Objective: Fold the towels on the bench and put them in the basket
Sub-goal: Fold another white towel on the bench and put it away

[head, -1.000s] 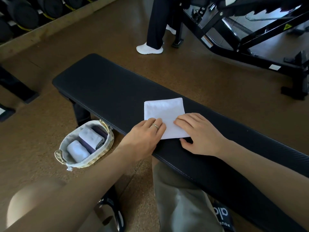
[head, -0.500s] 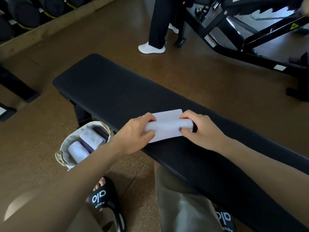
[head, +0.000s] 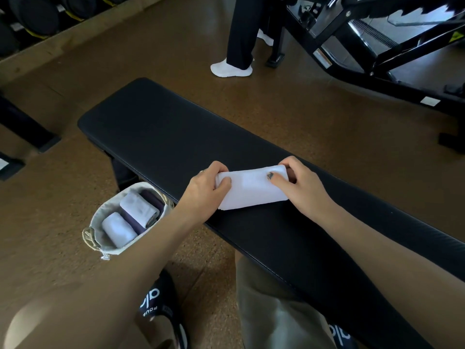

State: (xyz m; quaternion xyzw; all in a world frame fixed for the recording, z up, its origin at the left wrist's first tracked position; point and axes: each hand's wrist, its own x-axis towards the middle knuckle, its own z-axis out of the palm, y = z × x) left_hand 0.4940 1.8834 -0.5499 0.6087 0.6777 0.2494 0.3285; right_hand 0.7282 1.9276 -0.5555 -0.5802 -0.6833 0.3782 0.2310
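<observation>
White towel (head: pixel 251 191) sits half rolled on the black bench (head: pixel 163 137), between both hands. Left hand (head: pixel 205 188) pinches its left end, right hand (head: pixel 300 186) grips the other end. Basket (head: pixel 94 229) with rolled towels sits on the floor down-left of the left hand.

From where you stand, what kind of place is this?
Most likely a gym: a padded bench, dumbbells racked along the wall, and a black exercise machine behind.

white sneaker (head: pixel 231 69), black machine frame (head: pixel 357 54)
</observation>
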